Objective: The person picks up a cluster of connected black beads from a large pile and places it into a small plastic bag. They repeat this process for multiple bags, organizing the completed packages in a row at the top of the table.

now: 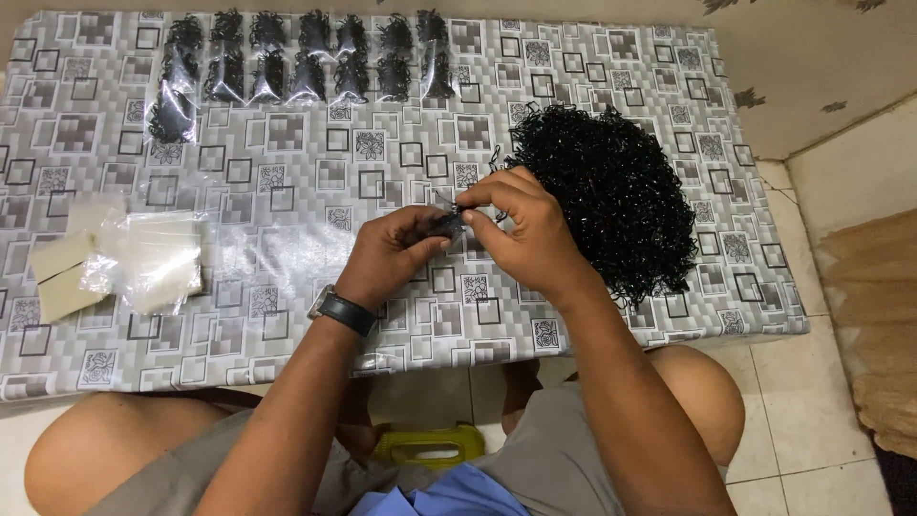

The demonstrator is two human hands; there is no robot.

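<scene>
Over the middle of the table my left hand [390,254] and my right hand [523,227] meet, both pinching a small clear packet with black elastic bands [447,222] inside it. The packet is mostly hidden by my fingers. A big heap of loose black bands [611,196] lies just right of my right hand. I wear a dark wristwatch [342,311] on my left wrist.
A row of filled clear packets [287,62] lines the table's far edge. A pile of empty clear bags [153,256] and two cream cards [62,272] lie at the left. The patterned grey tablecloth [287,162] covers a low table. A yellow-green stool [430,444] shows between my knees.
</scene>
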